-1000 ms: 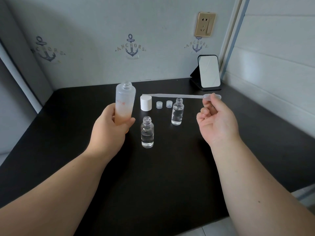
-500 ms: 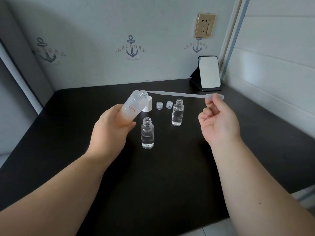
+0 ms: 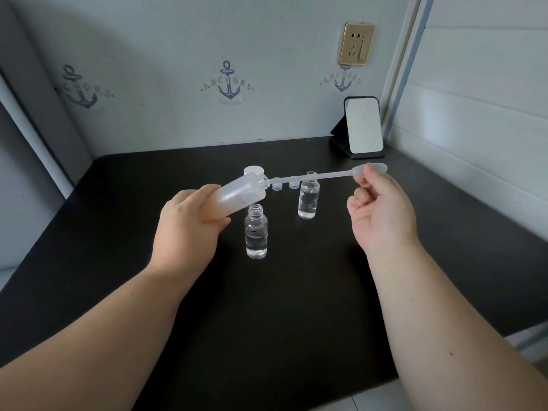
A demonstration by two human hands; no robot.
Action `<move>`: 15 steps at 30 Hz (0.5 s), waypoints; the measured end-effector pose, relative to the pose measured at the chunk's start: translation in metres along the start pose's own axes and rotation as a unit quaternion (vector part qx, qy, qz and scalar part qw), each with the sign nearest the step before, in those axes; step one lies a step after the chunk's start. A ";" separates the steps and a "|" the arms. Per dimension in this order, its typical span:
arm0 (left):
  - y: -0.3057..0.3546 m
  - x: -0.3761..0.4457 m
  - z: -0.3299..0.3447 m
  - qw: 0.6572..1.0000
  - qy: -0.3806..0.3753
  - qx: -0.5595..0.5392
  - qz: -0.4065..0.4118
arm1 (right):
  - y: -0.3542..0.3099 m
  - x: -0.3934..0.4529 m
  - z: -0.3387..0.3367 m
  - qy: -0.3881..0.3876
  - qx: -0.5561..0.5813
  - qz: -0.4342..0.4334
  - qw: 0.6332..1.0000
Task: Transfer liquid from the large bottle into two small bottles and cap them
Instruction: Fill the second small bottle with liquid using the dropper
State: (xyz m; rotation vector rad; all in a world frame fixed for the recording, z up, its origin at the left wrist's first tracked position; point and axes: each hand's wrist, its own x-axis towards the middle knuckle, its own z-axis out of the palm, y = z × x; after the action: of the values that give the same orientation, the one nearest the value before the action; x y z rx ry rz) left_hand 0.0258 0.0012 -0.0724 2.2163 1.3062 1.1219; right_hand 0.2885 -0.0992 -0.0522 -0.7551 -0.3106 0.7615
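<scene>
My left hand (image 3: 189, 226) grips the large frosted bottle (image 3: 241, 194), tilted steeply with its open mouth pointing right. My right hand (image 3: 378, 212) pinches the bulb of a long clear plastic pipette (image 3: 314, 175), held almost level, its tip at the large bottle's mouth. Two small clear bottles stand uncapped on the black table, each partly filled with clear liquid: the near one (image 3: 256, 232) just below the large bottle, the far one (image 3: 309, 198) to its right. Two small clear caps (image 3: 285, 185) sit behind them. The white cap (image 3: 253, 171) of the large bottle shows behind its neck.
A small standing mirror (image 3: 364, 129) is at the back right corner of the black table (image 3: 267, 307). Walls close in behind and on the right. The table's front edge runs across the lower right.
My left hand has tipped the large bottle from upright to steeply tilted rightward. The pipette tip has come to the bottle's mouth. The small bottles and caps have not moved.
</scene>
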 end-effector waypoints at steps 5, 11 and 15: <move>0.004 -0.001 0.004 1.000 -0.007 0.016 0.018 | 0.005 -0.003 0.003 -0.062 -0.071 -0.018 0.995; 0.006 -0.001 0.008 0.999 -0.010 0.024 0.022 | 0.018 -0.012 0.014 -0.127 -0.178 -0.028 0.975; 0.008 0.000 0.009 0.999 -0.019 0.033 0.025 | 0.026 -0.016 0.018 -0.138 -0.220 -0.027 0.965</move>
State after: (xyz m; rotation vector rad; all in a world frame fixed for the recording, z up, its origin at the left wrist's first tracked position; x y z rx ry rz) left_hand 0.0374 -0.0018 -0.0733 2.3168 1.2976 1.0644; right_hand 0.2549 -0.0889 -0.0577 -1.0541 -0.7685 0.7546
